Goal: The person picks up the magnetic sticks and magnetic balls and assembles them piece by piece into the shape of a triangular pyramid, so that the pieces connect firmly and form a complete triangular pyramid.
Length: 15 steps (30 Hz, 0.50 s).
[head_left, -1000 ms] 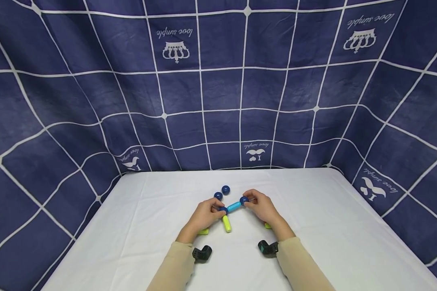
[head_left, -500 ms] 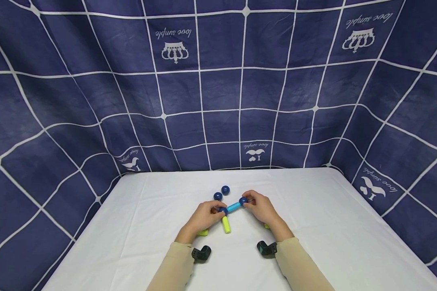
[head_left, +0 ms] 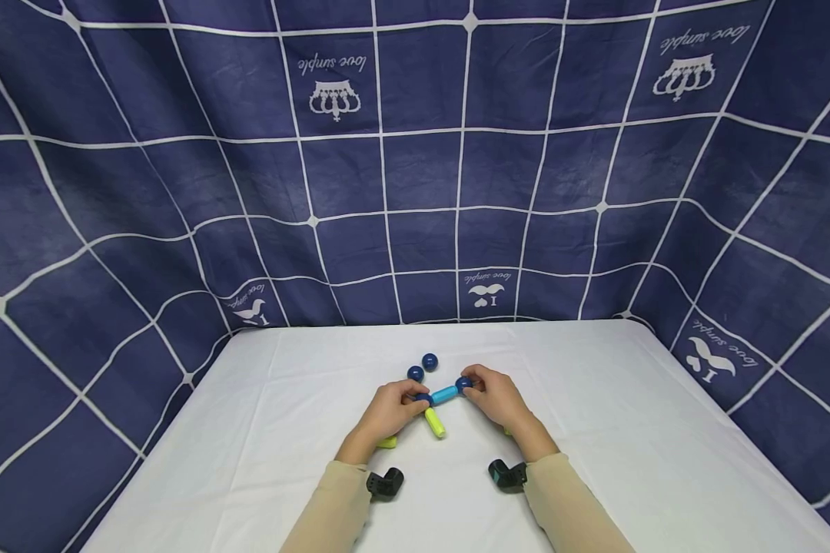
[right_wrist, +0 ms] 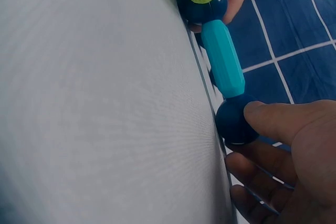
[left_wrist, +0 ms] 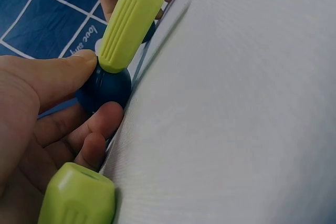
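Note:
My left hand (head_left: 389,412) pinches a dark blue ball (left_wrist: 107,92) between thumb and fingers. From that ball a yellow-green rod (head_left: 434,423) sticks out toward the near side of the table. A light blue rod (right_wrist: 224,59) runs from the same ball to a second dark blue ball (right_wrist: 235,121), which my right hand (head_left: 500,399) grips with thumb and fingertips. In the head view the joined pieces slant up to the right, between both hands.
Two loose dark blue balls, a nearer one (head_left: 415,373) and a farther one (head_left: 429,362), lie beyond the left hand. Another yellow-green rod (left_wrist: 77,195) lies by the left hand; one more (head_left: 507,431) is mostly hidden by the right wrist. A white cloth (head_left: 283,430) covers the table.
The free end of the yellow-green rod has swung to the right. My right hand has come slightly nearer with its ball; the left hand stays almost in place.

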{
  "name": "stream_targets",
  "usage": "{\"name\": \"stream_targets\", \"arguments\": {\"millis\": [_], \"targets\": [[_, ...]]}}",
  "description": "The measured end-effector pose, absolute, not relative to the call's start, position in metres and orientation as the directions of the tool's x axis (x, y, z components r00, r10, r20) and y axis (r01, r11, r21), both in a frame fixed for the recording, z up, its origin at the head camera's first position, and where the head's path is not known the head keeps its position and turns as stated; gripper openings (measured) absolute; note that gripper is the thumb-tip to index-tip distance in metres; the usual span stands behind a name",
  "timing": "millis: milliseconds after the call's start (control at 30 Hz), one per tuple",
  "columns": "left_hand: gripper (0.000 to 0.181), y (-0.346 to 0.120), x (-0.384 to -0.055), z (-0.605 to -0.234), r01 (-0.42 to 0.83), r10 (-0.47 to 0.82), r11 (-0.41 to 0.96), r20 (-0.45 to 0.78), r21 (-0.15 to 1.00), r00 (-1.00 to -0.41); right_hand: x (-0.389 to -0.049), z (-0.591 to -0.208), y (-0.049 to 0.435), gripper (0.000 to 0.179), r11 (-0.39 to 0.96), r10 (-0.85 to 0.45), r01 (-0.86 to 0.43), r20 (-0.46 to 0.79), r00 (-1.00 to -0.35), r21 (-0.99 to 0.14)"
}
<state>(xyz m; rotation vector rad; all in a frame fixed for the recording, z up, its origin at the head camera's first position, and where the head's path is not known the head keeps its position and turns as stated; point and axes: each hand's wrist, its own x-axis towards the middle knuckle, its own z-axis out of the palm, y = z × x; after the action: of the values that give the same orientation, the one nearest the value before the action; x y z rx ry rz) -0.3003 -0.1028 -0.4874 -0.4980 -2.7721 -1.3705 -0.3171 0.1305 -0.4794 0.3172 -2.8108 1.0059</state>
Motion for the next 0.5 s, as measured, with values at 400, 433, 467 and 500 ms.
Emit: {"name": "stream_targets", "arguments": {"millis": [400,433,467,500], "targets": [[0.026,-0.1040,-0.2984,-0.4846,0.253,0.301,0.568,0.088,0.784,-0.950,-0.3158,-0.4812,0.1305,0.028,0.778,-0.159,-0.255,0.213,-0.964,-0.574],[0.026,-0.1042,-0.2984,-0.4847,0.254,0.300,0.567,0.091,0.783,-0.950,-0.3158,-0.4813,0.1304,0.028,0.778,-0.159,-0.256,0.215,-0.964,-0.573],[0.026,-0.1043,-0.2985,-0.4846,0.252,0.296,0.568,0.091,0.784,-0.951,-0.3158,-0.4813,0.1301,0.027,0.778,-0.160,-0.259,0.219,-0.963,-0.572],[0.026,-0.1045,-0.2985,-0.4844,0.252,0.294,0.566,0.093,0.785,-0.951,-0.3158,-0.4814,0.1298,0.027,0.779,-0.162,-0.264,0.223,-0.961,-0.569]]}}
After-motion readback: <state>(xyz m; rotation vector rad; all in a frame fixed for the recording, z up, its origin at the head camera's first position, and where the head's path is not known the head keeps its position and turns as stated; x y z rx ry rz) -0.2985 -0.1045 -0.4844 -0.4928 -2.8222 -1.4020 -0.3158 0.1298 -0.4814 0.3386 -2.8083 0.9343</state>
